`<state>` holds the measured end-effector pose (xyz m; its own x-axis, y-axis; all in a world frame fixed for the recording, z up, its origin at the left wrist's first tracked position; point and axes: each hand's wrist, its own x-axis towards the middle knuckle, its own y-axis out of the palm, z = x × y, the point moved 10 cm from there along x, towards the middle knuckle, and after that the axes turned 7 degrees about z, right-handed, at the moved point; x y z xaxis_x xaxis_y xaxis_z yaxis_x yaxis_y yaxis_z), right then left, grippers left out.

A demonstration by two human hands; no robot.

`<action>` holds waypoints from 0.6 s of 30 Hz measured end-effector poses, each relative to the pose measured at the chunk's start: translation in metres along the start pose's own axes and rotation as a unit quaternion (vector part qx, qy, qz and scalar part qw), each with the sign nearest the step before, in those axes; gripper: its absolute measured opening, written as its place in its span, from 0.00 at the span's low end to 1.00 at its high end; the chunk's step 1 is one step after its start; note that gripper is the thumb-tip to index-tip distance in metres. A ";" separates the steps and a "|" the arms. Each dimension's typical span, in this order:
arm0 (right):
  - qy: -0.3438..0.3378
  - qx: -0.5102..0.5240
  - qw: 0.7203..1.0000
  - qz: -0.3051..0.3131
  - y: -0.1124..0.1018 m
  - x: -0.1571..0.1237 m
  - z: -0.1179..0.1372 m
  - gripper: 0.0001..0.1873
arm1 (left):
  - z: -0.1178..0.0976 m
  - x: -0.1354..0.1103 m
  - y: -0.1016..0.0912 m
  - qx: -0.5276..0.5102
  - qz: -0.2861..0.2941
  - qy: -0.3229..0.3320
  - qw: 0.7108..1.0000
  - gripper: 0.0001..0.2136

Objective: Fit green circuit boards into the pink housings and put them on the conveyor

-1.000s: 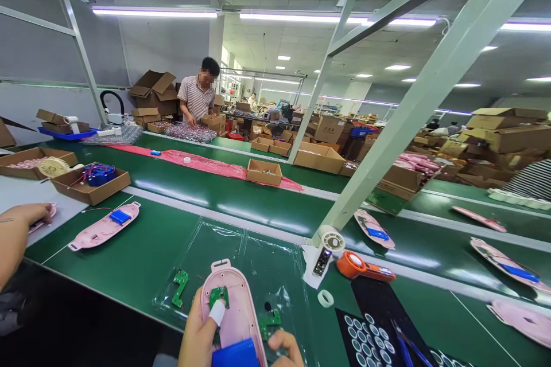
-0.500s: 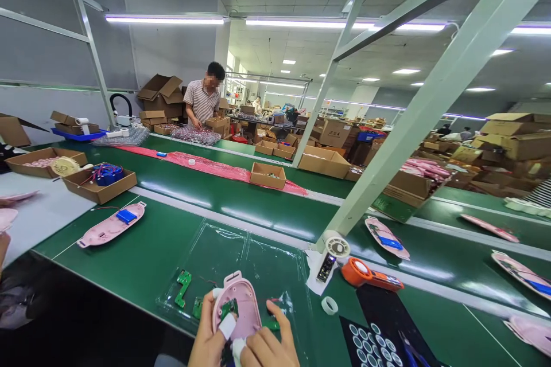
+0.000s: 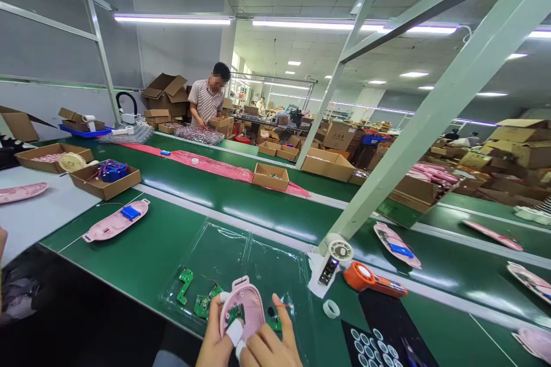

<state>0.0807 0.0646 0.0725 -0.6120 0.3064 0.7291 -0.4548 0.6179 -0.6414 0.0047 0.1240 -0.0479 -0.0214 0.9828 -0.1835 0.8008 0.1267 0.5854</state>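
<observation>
Low in the head view, a pink plastic housing shell (image 3: 253,312) is held tilted with its hollow side facing me. A green circuit board (image 3: 235,314) sits inside it. My left hand (image 3: 217,335) is closed around the shell's left side, its thumb in a white finger cover pressing near the board. My right hand (image 3: 273,347) is closed at the shell's lower right, index finger raised; its covered thumb meets the lower edge, and what lies under the curled fingers is hidden. Loose green circuit boards (image 3: 202,305) lie beside my left hand on a clear plastic sheet (image 3: 224,246).
Left stand a pink shell with a blue battery (image 3: 130,213) and a cardboard box (image 3: 124,183) of batteries. To the right are a tape roll (image 3: 331,309), an orange tool (image 3: 374,281), white rings on a black sheet (image 3: 365,344) and a slanting metal post (image 3: 387,137). A co-worker (image 3: 207,97) stands behind.
The view has shifted slightly, so things sit further right. Both hands keep hold of the shell. At the left edge, another person's hand is now apart from a pink shell on the white surface.
</observation>
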 end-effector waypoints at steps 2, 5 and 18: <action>0.010 -0.003 1.000 -0.013 0.000 0.000 -0.001 0.18 | -0.004 -0.001 0.002 0.005 0.006 0.017 1.000 0.27; 0.019 -0.016 0.999 -0.031 0.002 0.001 0.003 0.19 | -0.007 -0.003 -0.001 0.017 -0.003 0.037 0.999 0.26; 0.048 -0.029 0.998 -0.039 0.006 0.001 0.006 0.17 | -0.014 -0.009 -0.004 0.036 -0.041 0.048 0.997 0.30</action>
<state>0.0733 0.0647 0.0680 -0.5100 0.3228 0.7973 -0.4576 0.6830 -0.5693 -0.0067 0.1167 -0.0370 -0.1437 0.9783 -0.1492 0.8348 0.2008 0.5126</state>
